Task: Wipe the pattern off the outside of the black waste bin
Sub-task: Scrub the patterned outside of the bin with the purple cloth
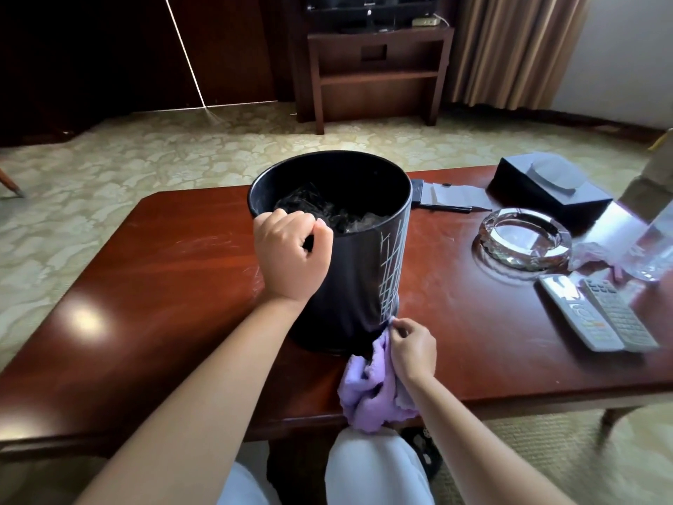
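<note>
From the head camera, the round black plastic waste bin (349,249) is standing upright on the glossy reddish-brown wooden desk (153,286), its white scratched line pattern (391,267) showing on the right side. The left hand (291,253) is gripping the bin's near rim, fingers (320,227) curled over the edge. The right hand (413,349) is pinching a crumpled lilac cloth (368,391) at the bin's base, just below the pattern. A clear glass ashtray (522,236) and two grey remote controls (597,311) are lying to the right.
</note>
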Motion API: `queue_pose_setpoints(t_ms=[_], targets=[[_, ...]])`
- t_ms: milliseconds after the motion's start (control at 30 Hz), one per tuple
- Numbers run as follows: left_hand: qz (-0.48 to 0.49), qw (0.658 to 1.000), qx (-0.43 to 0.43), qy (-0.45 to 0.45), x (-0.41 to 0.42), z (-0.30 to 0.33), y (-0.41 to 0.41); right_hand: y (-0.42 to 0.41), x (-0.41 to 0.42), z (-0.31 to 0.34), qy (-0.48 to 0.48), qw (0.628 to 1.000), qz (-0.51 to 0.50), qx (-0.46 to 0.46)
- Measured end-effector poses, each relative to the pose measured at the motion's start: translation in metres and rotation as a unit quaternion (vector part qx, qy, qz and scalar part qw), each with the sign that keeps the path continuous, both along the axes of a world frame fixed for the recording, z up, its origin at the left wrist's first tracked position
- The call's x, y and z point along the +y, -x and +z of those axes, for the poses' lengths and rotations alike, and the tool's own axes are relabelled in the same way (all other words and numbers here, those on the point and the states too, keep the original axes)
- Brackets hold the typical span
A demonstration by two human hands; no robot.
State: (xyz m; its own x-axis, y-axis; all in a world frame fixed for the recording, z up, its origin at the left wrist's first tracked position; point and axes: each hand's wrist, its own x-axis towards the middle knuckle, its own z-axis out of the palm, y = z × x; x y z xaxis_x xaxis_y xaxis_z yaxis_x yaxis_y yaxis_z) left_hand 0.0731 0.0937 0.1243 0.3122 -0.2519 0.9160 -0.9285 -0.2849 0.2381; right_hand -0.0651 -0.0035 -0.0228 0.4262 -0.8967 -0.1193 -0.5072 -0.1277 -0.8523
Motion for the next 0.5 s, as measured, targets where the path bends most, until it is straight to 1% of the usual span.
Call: queue_pose_setpoints(t_ms=[67,200,333,500], targets=[[0.0,1.0,0.003,0.001,0.0,0.0,0.0,0.003,0.024,-0.007,0.029,1.0,0.0,-0.004],[0.001,1.0,0.004,-0.005,0.001,0.001,0.001,0.001,0.054,-0.013,0.064,0.997,0.001,0.035],[0.003,1.0,0.004,-0.01,0.002,0.001,0.0,0.002,0.058,-0.014,0.088,0.995,0.026,0.043],[-0.003,1.0,-0.002,-0.013,0.003,0.001,0.0,0.002,0.051,-0.011,0.117,0.991,0.021,0.064]])
